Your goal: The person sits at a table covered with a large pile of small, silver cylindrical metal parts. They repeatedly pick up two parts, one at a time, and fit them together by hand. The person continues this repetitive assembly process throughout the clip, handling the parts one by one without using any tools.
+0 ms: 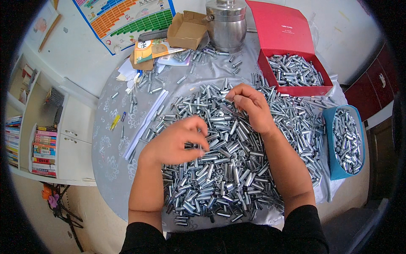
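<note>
A broad heap of short silvery metal sleeves [228, 173] covers the table's middle, with longer bolt-like pieces mixed in towards the right. Over the heap's left part hovers my left hand [179, 142], its fingers bent and apart from the thumb, slightly blurred. I make out no piece held in it. My right hand [253, 108] is above the far middle of the heap, fingers curled in and thumb close to them. Whatever lies between those fingertips is too small or hidden to name.
A red lidded box [292, 90] and a blue fabric bin [332, 144] hold metal pieces on the right. At the back stand a steel pot [228, 29] and an open cardboard box [186, 31]. Folded white paper [146, 122] and a yellow-handled tool [114, 122] lie left.
</note>
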Demonstrator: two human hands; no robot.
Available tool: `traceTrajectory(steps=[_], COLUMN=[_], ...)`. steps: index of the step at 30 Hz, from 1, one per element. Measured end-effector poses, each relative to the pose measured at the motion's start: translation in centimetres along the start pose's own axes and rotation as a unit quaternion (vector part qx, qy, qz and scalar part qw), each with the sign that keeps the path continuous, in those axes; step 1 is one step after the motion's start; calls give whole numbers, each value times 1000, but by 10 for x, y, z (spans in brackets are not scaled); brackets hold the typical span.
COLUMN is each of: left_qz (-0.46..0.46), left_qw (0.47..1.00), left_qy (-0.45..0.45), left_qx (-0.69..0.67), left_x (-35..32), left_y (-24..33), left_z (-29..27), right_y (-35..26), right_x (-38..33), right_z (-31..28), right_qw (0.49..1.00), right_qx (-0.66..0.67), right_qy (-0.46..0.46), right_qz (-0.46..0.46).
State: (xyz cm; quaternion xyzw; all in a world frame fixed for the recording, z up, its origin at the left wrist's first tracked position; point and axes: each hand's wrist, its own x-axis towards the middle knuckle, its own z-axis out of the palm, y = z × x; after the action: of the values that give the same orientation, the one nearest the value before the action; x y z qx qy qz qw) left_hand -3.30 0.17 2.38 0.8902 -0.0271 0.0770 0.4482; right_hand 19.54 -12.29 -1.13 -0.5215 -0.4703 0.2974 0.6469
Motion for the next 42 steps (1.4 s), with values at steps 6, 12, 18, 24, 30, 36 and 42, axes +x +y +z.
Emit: traceTrajectory(steps=[6, 12, 18, 24, 30, 36, 42], left_qz=[29, 26, 58, -124, -121, -138, -134], left_qw=[982, 967, 986, 980, 942, 924, 927], left_qy=[-129, -101, -53, 157, 293, 299, 290], left_qx=[132, 234, 148, 17, -110, -196, -199], left_x=[3, 2, 5, 13, 13, 15, 17], left_y=[21, 37, 22, 13, -15, -15, -16], left_z=[13, 26, 23, 22, 32, 32, 34], right_y=[2, 2, 2, -4, -5, -8, 3], right_x=[0, 0, 0, -5, -4, -6, -3], right_z=[1, 2, 2, 7, 7, 14, 2], right_qw=[1000, 1000, 1000, 997, 976, 995, 987], right_qx=[-7, -2, -9, -35, -156, -46, -78], right_qy=[1, 2, 0, -52, -146, -84, -132], right_qz=[6, 6, 27, 35, 39, 9, 40])
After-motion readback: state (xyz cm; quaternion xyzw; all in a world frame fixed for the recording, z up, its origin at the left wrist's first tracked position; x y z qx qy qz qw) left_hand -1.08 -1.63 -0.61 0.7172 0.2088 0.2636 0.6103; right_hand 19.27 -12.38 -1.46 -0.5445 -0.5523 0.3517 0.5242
